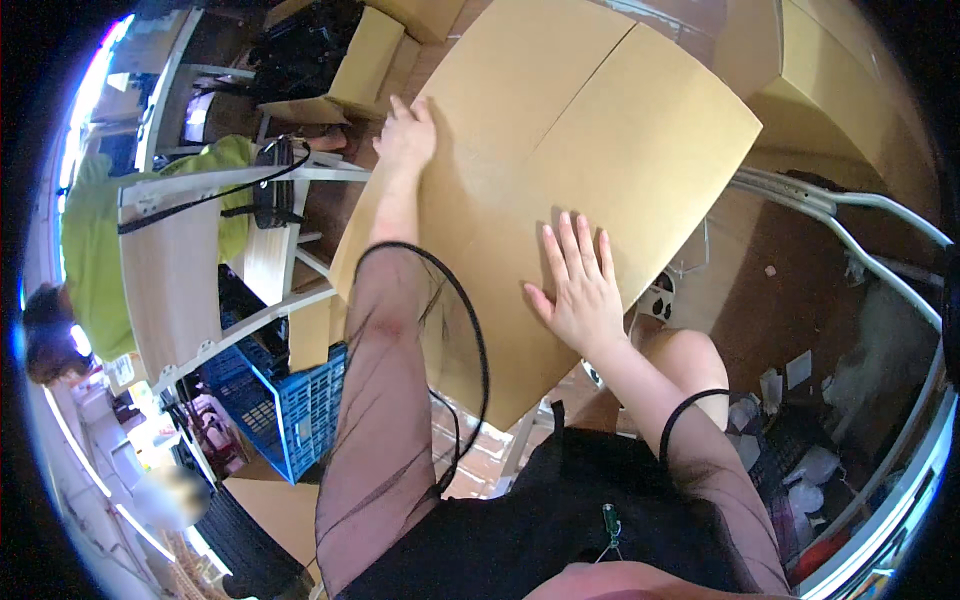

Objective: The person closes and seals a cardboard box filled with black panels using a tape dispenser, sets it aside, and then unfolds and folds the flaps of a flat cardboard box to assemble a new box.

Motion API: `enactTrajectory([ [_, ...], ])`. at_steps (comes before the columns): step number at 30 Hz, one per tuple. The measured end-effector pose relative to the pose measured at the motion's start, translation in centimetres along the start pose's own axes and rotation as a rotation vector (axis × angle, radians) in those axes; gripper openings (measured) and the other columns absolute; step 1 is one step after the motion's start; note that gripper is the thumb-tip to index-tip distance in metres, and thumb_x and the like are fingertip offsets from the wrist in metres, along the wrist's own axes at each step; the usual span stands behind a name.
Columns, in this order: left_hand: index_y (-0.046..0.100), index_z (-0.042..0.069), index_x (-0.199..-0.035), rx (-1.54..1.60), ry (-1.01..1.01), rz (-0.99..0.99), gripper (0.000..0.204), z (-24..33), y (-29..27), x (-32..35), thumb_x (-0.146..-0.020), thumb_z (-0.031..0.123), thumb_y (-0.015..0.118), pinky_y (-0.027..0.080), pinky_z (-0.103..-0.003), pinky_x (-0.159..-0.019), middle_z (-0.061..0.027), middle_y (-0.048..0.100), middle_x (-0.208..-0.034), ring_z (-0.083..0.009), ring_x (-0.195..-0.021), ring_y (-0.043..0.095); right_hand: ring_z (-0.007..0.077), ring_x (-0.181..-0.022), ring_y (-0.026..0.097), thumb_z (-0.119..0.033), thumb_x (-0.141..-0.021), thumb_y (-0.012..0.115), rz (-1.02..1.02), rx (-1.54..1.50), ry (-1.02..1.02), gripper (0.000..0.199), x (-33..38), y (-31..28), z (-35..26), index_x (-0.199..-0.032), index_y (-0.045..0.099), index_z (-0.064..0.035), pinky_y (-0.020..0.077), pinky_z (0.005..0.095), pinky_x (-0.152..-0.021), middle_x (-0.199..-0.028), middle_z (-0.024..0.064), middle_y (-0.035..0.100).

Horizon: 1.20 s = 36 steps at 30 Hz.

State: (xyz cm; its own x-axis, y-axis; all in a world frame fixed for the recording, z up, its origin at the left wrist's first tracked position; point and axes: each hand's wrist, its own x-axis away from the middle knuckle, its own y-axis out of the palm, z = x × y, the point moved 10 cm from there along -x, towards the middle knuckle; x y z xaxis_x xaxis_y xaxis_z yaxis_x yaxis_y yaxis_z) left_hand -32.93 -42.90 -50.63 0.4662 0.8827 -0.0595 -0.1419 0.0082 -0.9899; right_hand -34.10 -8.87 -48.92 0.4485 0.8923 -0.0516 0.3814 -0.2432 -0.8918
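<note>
A large sheet of brown cardboard [600,130] spreads out before me, with a slit running in from its far edge. My left hand [408,138] is at its far left edge, fingers apart, touching the board and holding nothing. On the near right part of the same board rests my right hand [578,290], palm down with the fingers stretched out. What lies beneath the cardboard is hidden.
A blue plastic crate [300,420] is at the left, below a bench with a pale wooden top [180,270]. A person in green [100,270] is beyond it. Cardboard boxes [820,90] stand at the far right, near bent metal tubing [840,215].
</note>
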Motion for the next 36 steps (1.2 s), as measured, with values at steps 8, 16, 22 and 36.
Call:
enactTrajectory([
  [8, 0.047, 0.004, -0.134, 1.037, -0.485, -1.007, 0.064, 1.4, 9.4, 2.2, -0.095, 0.054, 0.040, 0.044, -0.037, -0.096, -0.0088, 0.057, -0.127, -0.0223, -0.110, 0.056, 0.0310, -0.141, 0.020, -0.048, -0.085, 0.054, -0.077, 0.044, 0.083, 0.078, 0.8, 1.1, 2.3, -0.144, 0.029, -0.0061, 0.0149, 0.0496, -0.114, -0.150, 0.0162, 0.025],
  [16, 0.067, 0.002, -0.103, 0.027, 0.012, -0.158, 0.045, -13.5, 5.5, -11.1, -0.096, 0.037, 0.039, 0.049, -0.038, -0.083, -0.0167, 0.066, -0.104, -0.0238, -0.096, 0.063, 0.0304, -0.140, 0.023, -0.049, -0.084, 0.055, 0.005, -0.129, 0.052, 0.076, -0.8, -1.4, -0.1, -0.143, 0.032, -0.0063, 0.0157, 0.0492, -0.114, -0.149, 0.0149, 0.028],
  [22, 0.044, -0.002, -0.135, 0.612, 0.263, 0.061, 0.053, 0.2, -4.0, 5.2, -0.098, 0.035, 0.032, 0.036, -0.043, -0.103, -0.0224, 0.043, -0.138, -0.0317, -0.126, 0.044, 0.0320, -0.138, 0.027, -0.020, -0.087, 0.055, 0.526, -0.331, 0.285, 0.059, 5.4, -3.5, 6.4, -0.140, 0.034, -0.0011, 0.0170, 0.0477, -0.113, -0.144, 0.0183, 0.035],
  [36, 0.020, 0.014, -0.148, -0.113, 0.140, -0.037, 0.074, -0.1, 0.9, 11.4, -0.093, 0.063, 0.023, 0.014, -0.059, -0.107, -0.0169, 0.019, -0.153, -0.0285, -0.143, 0.014, 0.0253, -0.120, 0.046, -0.049, -0.098, 0.025, 0.653, -1.874, 1.460, 0.061, 9.5, 17.9, 15.3, -0.136, 0.041, -0.0035, 0.0331, 0.0352, -0.104, -0.133, 0.0118, 0.050],
])
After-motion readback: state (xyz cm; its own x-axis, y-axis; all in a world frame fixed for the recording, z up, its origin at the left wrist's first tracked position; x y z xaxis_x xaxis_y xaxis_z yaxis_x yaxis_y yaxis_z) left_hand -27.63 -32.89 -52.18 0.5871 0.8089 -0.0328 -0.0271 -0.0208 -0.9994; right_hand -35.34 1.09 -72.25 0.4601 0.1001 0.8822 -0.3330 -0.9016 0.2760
